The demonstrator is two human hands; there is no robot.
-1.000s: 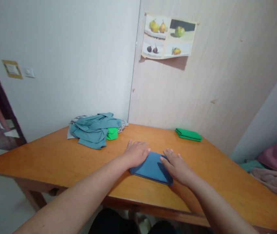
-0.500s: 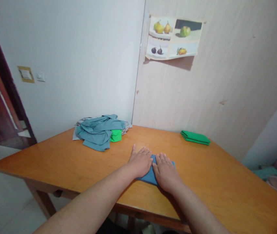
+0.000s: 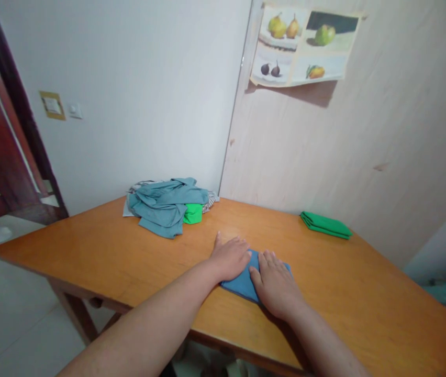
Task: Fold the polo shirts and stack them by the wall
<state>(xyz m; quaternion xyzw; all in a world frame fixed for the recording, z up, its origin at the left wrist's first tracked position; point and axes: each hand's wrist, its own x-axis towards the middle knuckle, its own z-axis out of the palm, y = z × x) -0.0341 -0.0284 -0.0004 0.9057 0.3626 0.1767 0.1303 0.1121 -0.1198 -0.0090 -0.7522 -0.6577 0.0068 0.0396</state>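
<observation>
Both hands have drawn together over the folded blue cloth (image 3: 241, 283) since a second ago.
Crumpled grey-blue heap (image 3: 166, 205) lies far left on the table (image 3: 121, 251). Left hand (image 3: 231, 256) and right hand (image 3: 276, 283) lie palms-down, fingers spread, side by side on the cloth near the front edge, likely keeping its folds flat. Folded green cloth (image 3: 326, 225) sits well apart, far right.

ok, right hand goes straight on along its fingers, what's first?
The right hand lies on the blue cloth; ahead is bare table, then probably the panel wall; clothes pile sits left, green cloth right.
</observation>
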